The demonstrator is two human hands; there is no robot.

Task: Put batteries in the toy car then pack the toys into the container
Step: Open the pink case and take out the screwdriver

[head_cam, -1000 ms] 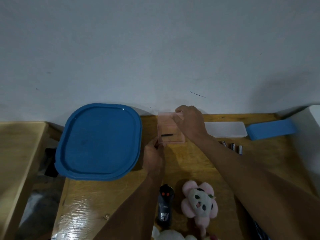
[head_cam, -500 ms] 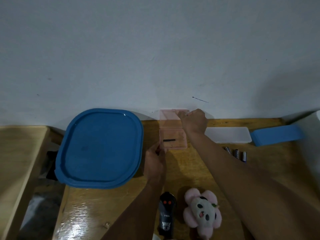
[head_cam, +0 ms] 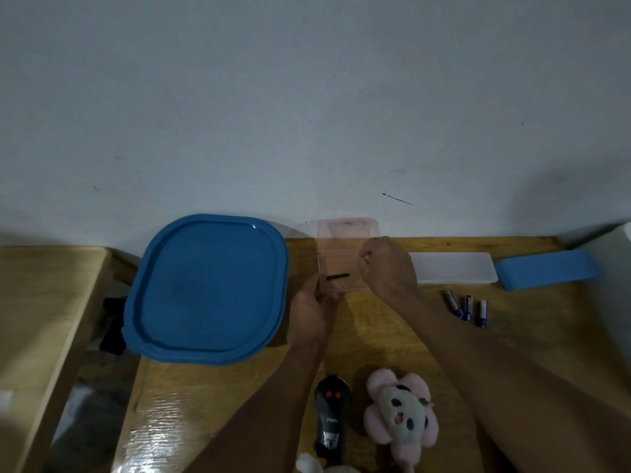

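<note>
A small clear pink box (head_cam: 341, 283) sits at the table's back edge, its lid (head_cam: 348, 228) standing open against the wall. A short black piece (head_cam: 338, 276) lies inside. My left hand (head_cam: 312, 307) grips the box's near left corner. My right hand (head_cam: 389, 271) has its fingers curled at the box's right rim. Three batteries (head_cam: 466, 307) lie side by side to the right. A black remote control (head_cam: 332, 418) and a pink plush toy (head_cam: 401, 414) lie near me. No toy car is in view.
A large container with a blue lid (head_cam: 208, 288) stands left of the box. A white tray (head_cam: 454, 273) and a blue lid (head_cam: 546, 269) lie at the back right. A second wooden surface (head_cam: 44, 302) is at the far left, across a gap.
The pink box's lid has swung up and stands open. My right hand has come down from the lid's far edge to the box's right rim. My left hand has kept its hold.
</note>
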